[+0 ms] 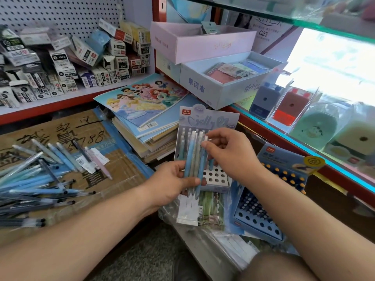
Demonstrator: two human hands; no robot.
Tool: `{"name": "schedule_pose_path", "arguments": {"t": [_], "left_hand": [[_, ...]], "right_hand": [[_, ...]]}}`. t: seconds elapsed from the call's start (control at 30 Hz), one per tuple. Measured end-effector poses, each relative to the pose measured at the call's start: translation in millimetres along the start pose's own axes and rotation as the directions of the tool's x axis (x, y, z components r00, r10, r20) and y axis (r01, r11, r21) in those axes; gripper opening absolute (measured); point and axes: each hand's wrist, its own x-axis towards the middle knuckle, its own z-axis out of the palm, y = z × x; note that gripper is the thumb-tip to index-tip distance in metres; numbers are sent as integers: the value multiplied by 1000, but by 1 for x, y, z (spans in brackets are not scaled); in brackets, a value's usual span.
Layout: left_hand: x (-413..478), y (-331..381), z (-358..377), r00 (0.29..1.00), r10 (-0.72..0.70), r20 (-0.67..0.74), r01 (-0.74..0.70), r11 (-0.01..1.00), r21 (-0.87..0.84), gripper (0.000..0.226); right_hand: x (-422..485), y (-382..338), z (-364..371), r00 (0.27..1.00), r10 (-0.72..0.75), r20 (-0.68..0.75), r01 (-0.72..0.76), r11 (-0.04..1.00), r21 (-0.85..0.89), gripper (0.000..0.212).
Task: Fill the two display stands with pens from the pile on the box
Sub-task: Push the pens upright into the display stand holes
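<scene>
My left hand (171, 182) grips a small bunch of pale blue pens (193, 163) upright in front of the first display stand (211, 126), a light blue card-backed one with several pens standing in it. My right hand (229, 152) pinches the top of one pen in that bunch. The stand's white hole tray (216, 176) shows below my fingers. The second display stand (263, 211), dark blue with rows of holes and no pens visible in it, lies to the right under my right forearm. The pile of pens (38, 179) lies on the brown cardboard box (67, 128) at left.
A stack of notebooks with a princess cover (142, 100) sits behind the first stand. Small pen-refill boxes (67, 63) crowd the left shelf. A glass counter (304, 151) with sharpeners runs along the right. Plastic-wrapped packs (213, 211) lie under the stands.
</scene>
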Motion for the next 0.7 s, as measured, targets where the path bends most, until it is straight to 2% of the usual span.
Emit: {"name": "schedule_pose_path", "arguments": {"t": [0.07, 0.13, 0.23, 0.37, 0.7], "left_hand": [[1, -1, 0, 999, -1, -53, 2, 1000, 22, 26], [2, -2, -3, 991, -15, -130, 24, 997, 67, 28], [1, -3, -7, 986, -46, -157, 63, 993, 101, 30], [-2, -1, -8, 986, -61, -154, 76, 993, 89, 28], [-5, -1, -7, 987, -67, -143, 83, 991, 109, 28]], "right_hand": [[0, 1, -3, 999, 3, -32, -2, 1000, 29, 11], [0, 2, -10, 991, -18, -130, 19, 1000, 8, 10], [1, 2, -22, 969, -79, -233, 37, 983, -178, 12], [3, 10, -24, 976, -62, -209, -5, 952, -306, 11], [9, 19, -18, 980, -13, -197, -50, 949, -310, 12]]}}
